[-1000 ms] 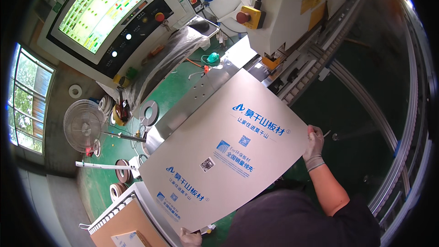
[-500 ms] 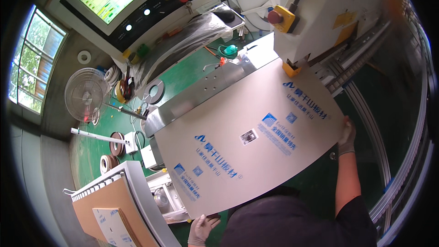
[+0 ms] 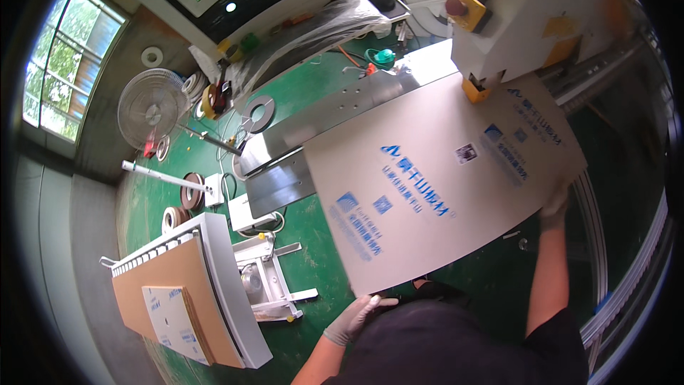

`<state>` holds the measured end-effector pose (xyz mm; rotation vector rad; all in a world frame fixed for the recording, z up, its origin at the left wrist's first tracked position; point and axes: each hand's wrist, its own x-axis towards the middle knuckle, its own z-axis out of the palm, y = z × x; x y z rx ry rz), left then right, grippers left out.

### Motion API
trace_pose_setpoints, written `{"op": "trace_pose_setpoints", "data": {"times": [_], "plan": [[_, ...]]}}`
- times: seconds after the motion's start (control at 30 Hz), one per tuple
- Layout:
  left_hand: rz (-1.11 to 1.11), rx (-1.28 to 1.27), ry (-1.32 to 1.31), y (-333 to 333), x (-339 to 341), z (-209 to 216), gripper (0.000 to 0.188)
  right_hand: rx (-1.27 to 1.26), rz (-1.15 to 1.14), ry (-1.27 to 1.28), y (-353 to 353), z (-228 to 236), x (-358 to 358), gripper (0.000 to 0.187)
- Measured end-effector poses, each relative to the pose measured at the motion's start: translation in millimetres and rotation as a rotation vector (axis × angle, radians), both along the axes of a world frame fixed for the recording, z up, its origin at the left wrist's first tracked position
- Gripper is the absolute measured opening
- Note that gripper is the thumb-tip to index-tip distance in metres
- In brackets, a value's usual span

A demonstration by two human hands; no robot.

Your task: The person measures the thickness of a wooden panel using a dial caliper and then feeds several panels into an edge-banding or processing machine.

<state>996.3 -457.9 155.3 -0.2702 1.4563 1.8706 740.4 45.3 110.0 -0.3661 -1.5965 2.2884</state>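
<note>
A large pale board point(image 3: 420, 192) with blue print and a small square label lies under the white machine head on the right, tilted in view. My left hand point(image 3: 356, 316), in a light glove, is at the board's near left corner, its fingers stretched out along the near edge. My right hand point(image 3: 553, 208), gloved and slightly blurred, holds the board's right edge; some of its fingers are hidden. The board's far edge runs along a metal guide plate point(image 3: 342, 103), and a yellow block point(image 3: 475, 90) under the machine head meets its far right part.
A white-framed cart point(image 3: 231, 292) with stacked brown boards stands at lower left. A fan point(image 3: 151, 110), tape rolls and cables are on the green floor beyond. A control panel point(image 3: 242, 0) with a screen stands at the back; metal rails point(image 3: 627, 292) curve along the right.
The board has slid to the right along the guide plate, uncovering more of the metal at its left. Both hands have moved right with it, and the view has shifted.
</note>
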Motion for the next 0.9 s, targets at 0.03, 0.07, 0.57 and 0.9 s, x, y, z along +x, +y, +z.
{"op": "trace_pose_setpoints", "data": {"times": [0.03,0.07,0.57,0.9], "plan": [[-0.12,-0.131,0.109,1,-4,-8,0.058,0.001,0.088,-0.082,-61,32,22,0.063],[-0.274,-0.246,0.234,3,-14,-15,0.057,-0.228,0.223,0.027,-61,-10,40,0.06],[-0.392,-1.068,0.028,-112,253,-166,0.044,-0.725,0.009,-0.37,-140,11,56,0.06],[0.619,-0.987,0.042,-83,219,-101,0.027,-0.549,0.005,-0.367,-106,-10,43,0.066]]}}
